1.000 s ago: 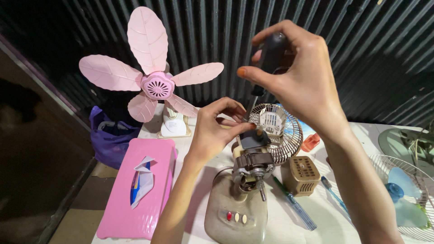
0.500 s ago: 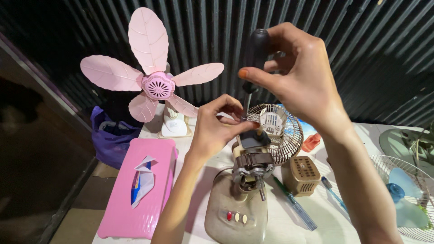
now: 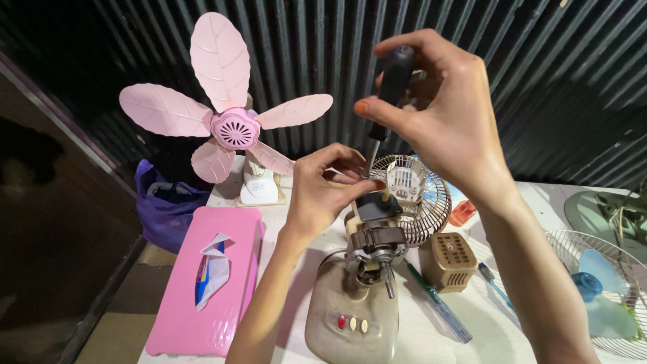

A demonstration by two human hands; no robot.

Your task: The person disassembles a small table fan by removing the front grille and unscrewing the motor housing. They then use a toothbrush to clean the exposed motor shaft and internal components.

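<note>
My right hand (image 3: 450, 114) grips a black-handled screwdriver (image 3: 391, 84) held upright, its shaft pointing down into the top of a bare fan motor (image 3: 375, 243). My left hand (image 3: 322, 195) pinches the top of that motor by the screwdriver tip, steadying it. The motor stands on a beige fan base (image 3: 350, 320) with small coloured buttons, its shaft sticking out toward me.
A pink fan (image 3: 232, 128) with leaf-shaped blades stands at the back left. A pink tissue box (image 3: 202, 290) lies left of the base. A wire fan guard (image 3: 421, 195), a beige motor cover (image 3: 450, 259), a pen (image 3: 438, 310) and a blue-bladed fan (image 3: 603, 296) lie right.
My right hand has lifted slightly and turned the screwdriver handle; my left hand keeps its pinch on the motor top.
</note>
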